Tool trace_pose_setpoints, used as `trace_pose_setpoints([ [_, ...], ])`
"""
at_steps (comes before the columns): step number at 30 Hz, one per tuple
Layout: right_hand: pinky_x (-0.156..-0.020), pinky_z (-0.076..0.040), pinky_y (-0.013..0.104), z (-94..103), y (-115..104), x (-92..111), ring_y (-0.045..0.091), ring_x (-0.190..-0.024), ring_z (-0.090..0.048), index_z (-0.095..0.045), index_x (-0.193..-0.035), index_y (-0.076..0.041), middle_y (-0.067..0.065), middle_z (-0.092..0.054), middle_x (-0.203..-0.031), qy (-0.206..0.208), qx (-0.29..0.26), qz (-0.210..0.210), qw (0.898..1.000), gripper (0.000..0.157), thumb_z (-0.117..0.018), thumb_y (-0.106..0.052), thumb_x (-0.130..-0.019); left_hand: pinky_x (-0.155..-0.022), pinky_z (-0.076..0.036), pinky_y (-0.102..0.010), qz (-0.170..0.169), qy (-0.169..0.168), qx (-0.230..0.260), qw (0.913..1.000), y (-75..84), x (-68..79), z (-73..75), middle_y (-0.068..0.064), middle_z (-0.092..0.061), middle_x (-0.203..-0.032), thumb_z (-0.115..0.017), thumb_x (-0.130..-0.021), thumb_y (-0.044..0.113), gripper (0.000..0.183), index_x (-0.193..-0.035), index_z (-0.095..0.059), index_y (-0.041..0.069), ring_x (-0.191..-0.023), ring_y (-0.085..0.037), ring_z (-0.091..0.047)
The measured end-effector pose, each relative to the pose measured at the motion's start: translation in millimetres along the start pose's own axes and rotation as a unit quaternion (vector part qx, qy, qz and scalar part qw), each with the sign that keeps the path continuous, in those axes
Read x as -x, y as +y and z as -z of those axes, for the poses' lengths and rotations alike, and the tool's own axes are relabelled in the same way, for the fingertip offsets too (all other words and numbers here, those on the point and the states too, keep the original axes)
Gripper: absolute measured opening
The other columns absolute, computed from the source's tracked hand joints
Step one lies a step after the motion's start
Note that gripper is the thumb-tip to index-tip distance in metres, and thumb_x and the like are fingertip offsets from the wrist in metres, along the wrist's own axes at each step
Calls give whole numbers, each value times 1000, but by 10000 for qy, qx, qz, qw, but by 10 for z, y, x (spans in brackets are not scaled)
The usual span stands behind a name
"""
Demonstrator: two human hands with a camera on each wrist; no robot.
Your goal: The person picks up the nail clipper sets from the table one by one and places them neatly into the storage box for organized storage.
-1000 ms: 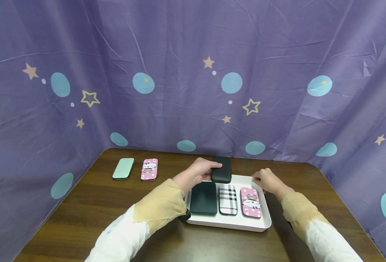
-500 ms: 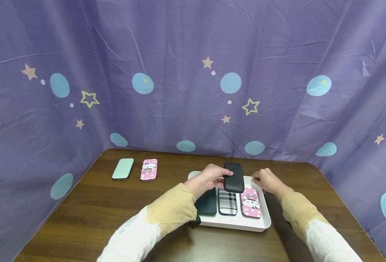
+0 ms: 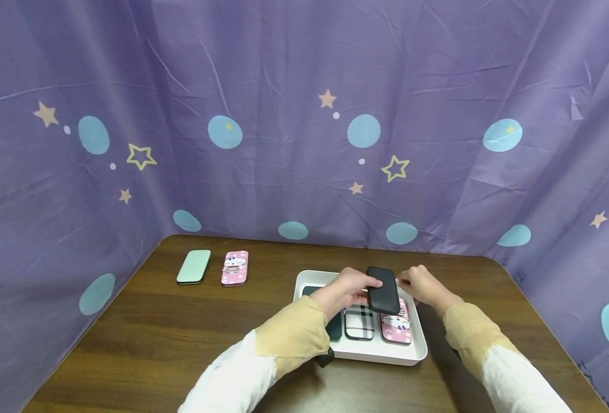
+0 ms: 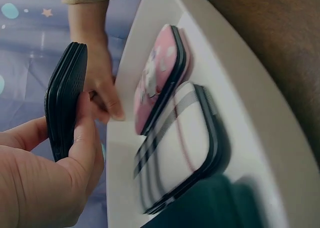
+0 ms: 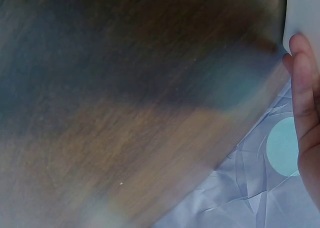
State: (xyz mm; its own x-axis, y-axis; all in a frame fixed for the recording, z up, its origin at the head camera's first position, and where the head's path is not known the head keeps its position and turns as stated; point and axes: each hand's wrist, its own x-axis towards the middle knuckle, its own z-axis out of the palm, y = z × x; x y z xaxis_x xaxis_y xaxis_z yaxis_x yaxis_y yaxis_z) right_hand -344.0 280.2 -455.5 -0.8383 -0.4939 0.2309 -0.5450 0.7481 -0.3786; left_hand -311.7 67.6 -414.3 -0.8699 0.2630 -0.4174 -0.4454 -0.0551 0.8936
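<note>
My left hand holds a flat black case with rounded corners, thumb on top and fingers beneath. In the left wrist view the black case is seen edge-on, raised beside the white tray. In the tray lie a dark green case, partly hidden by my left arm, a plaid case and a pink cartoon case, partly covered by the black one. My right hand pinches the tray's back right corner, its thumb inside the wall in the left wrist view.
A mint green case and another pink cartoon case lie at the back left of the wooden table. A purple curtain with stars and dots hangs behind the table and along its sides.
My left hand has carried the black case rightward and toward me, from the tray's back edge to over the plaid and pink cases. My right hand has stayed at the corner.
</note>
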Motion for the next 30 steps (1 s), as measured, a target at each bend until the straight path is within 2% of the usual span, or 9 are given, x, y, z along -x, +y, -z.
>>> trace_pose_setpoints([
  [5,-31,-38,18,-13,23,5,-3,-30,-41,-58,-63,-6,0,-55,-53,31,76,155,9998,25,-54,11,-80,-74,-56,-43,79,-67,135,9999,-95,-45,-74,-23,-67,-89,-68,-80,-3,33,-110,-56,-9,-91,-39,-67],
  [8,-31,-38,18,-14,28,0,-2,-30,-41,-57,-62,-7,-2,-53,-52,-15,75,123,9999,26,-53,12,-79,-73,-56,-43,64,-68,86,9999,-128,-73,-106,-22,-66,-87,-69,-79,-3,33,-108,-54,-9,-90,-39,-67],
  [13,-32,-38,19,-14,39,-6,-1,-31,-43,-62,-68,-7,1,-58,-56,-82,-10,66,9999,24,-55,13,-79,-71,-57,-41,67,-72,-254,9996,-179,-112,-139,-19,-67,-85,-70,-79,-2,26,-101,-56,-7,-87,-35,-68],
  [20,-32,-37,16,-18,19,-6,-4,-31,-42,-61,-67,-9,-1,-59,-56,129,110,265,9995,23,-61,8,-81,-70,-57,-40,188,-71,-718,9972,-238,-134,-168,-19,-68,-82,-72,-78,-2,20,-93,-59,-7,-82,-32,-69],
  [25,-32,-36,15,-9,1,-6,-4,-31,-41,-61,-68,-8,0,-59,-56,107,109,261,9995,20,-63,7,-82,-66,-57,-38,147,113,-1125,9935,-254,-123,-216,-14,-67,-74,-73,-77,-1,20,-89,-57,-3,-72,-25,-68],
  [30,-32,-37,16,-6,-1,-5,-4,-31,-42,-61,-68,-7,0,-59,-56,74,148,244,9996,20,-62,8,-81,-62,-57,-36,127,252,-1375,9901,-264,-112,-277,-13,-65,-69,-75,-76,-1,24,-87,-54,-1,-66,-24,-68],
])
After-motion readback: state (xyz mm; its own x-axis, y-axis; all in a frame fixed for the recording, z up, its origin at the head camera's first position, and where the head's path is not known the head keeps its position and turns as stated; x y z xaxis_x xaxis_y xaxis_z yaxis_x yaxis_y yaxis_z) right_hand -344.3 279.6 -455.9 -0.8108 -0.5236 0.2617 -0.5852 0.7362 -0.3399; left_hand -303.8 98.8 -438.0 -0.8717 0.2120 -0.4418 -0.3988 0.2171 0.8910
